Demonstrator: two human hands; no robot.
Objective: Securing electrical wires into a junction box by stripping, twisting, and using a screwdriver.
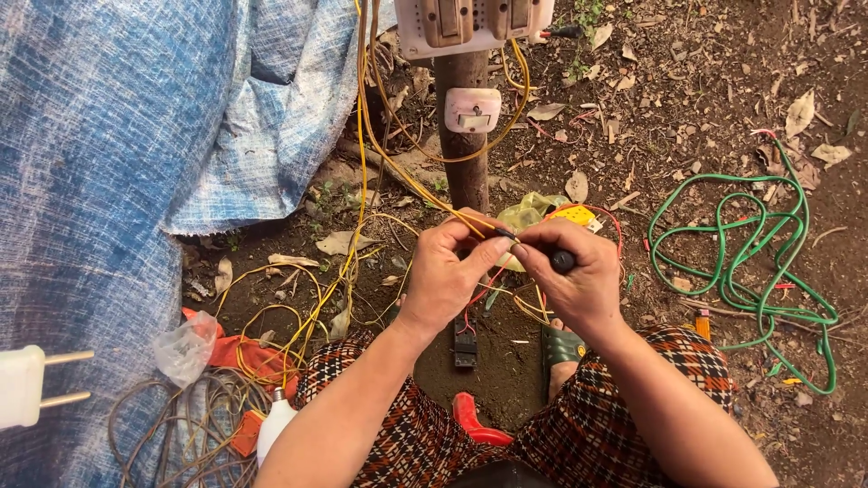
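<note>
A thin yellow insulated wire (470, 220) is pinched between thumb and fingers of the left hand (448, 271) at picture centre and kept taut, apparently so its end can be worked. Just beside it at three o'clock, the right hand (579, 276) is closed around a small black-handled tool (561, 261), its tip brought to that end. The wire is led away toward eleven o'clock to the rough wooden post (464, 145) carrying a white switch box (472, 109), while a coiled green cable (759, 262) is left on the bare earth ground (687, 72) at three o'clock.
</note>
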